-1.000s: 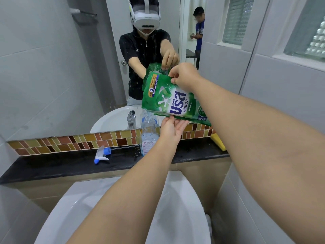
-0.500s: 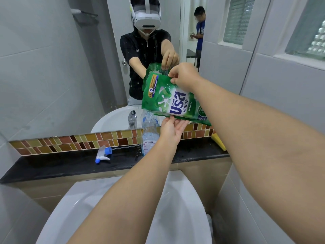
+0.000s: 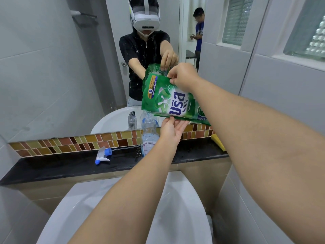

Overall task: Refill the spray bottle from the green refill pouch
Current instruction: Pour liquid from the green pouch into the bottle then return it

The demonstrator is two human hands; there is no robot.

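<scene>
I hold the green refill pouch (image 3: 168, 101) tilted above the clear spray bottle (image 3: 149, 138), which stands capless on the black ledge (image 3: 52, 166). My right hand (image 3: 182, 76) pinches the pouch's top edge. My left hand (image 3: 173, 128) supports the pouch's lower edge from below, palm up, just right of the bottle. The pouch's lower left corner hangs over the bottle's open neck, and a thin stream seems to run in. The bottle holds some pale liquid. The white and blue spray head (image 3: 102, 154) lies on the ledge to the left.
A white basin (image 3: 177, 217) sits below my arms. A mosaic tile strip (image 3: 70, 143) and a mirror (image 3: 98, 67) back the ledge. A yellow object (image 3: 219, 141) rests at the ledge's right end. A tiled wall stands close on the right. The mirror shows another person standing behind me.
Hardly anything differs: both hands keep the pouch tilted over the bottle in the same place.
</scene>
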